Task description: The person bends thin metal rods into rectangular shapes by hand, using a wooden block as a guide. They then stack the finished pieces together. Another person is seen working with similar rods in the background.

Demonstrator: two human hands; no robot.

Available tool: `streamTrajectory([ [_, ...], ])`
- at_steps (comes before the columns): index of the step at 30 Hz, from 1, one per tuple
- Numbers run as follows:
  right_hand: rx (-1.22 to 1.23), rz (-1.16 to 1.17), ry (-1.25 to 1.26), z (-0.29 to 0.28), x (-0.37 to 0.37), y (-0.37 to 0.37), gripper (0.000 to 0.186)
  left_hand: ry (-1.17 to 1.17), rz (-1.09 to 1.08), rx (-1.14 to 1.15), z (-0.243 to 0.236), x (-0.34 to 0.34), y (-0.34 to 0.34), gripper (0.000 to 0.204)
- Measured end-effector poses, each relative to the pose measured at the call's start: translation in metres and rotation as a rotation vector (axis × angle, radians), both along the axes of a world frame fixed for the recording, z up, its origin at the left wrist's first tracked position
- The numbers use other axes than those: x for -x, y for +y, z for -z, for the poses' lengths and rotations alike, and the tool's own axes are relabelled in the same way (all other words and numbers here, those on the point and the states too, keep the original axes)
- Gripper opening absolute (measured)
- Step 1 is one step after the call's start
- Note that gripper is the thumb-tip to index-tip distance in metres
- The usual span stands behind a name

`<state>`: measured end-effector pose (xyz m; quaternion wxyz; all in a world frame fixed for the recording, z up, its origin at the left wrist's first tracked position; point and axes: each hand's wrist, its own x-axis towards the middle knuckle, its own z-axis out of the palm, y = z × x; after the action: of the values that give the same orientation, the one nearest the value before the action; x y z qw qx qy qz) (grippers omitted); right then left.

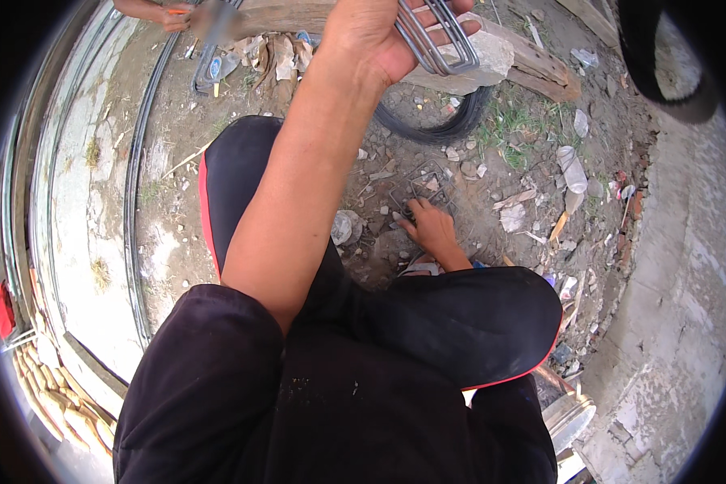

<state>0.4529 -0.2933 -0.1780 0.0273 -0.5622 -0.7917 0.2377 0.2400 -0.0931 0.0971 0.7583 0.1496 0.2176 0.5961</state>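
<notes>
My left arm stretches up to the top of the view. There my left hand [371, 36] is closed around a bundle of steel stirrups [437, 40], grey rods bent into rectangles; part of the bundle runs past the top edge. Low down between my knees, my right hand [434, 232] reaches to the dirt with its thumb and fingers apart. Just beyond its fingertips a few more bent steel stirrups [422, 184] lie flat on the ground; whether the fingers touch them is hard to tell.
A coil of dark wire [436, 129] lies beside a stone block [476, 60] and wooden beam [536, 68]. Long steel rods [133, 185] run along the left. Another person's hand [173, 18] is at the upper left. Rubble borders a concrete strip [669, 282] on the right.
</notes>
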Motion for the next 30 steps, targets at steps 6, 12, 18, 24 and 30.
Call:
streamTrajectory([
  [6,0.031,-0.111,-0.051,0.012,-0.016,0.015,0.033,0.119,0.061,-0.218,0.007,-0.003,0.0,0.052],
  [12,-0.178,-0.226,-0.129,0.009,-0.024,0.022,0.029,0.023,0.074,-0.181,-0.002,0.006,-0.002,0.051],
  [18,-0.307,-0.282,-0.126,-0.01,-0.027,0.039,0.03,0.026,0.074,-0.201,-0.008,0.012,-0.006,0.047],
  [24,-0.373,0.289,0.278,-0.161,-0.04,0.096,0.032,0.303,-0.148,-0.311,-0.014,0.012,-0.007,0.049],
  [30,-0.003,0.398,0.628,-0.357,-0.017,0.149,0.032,0.332,-0.193,-0.368,-0.014,0.002,-0.005,0.042],
])
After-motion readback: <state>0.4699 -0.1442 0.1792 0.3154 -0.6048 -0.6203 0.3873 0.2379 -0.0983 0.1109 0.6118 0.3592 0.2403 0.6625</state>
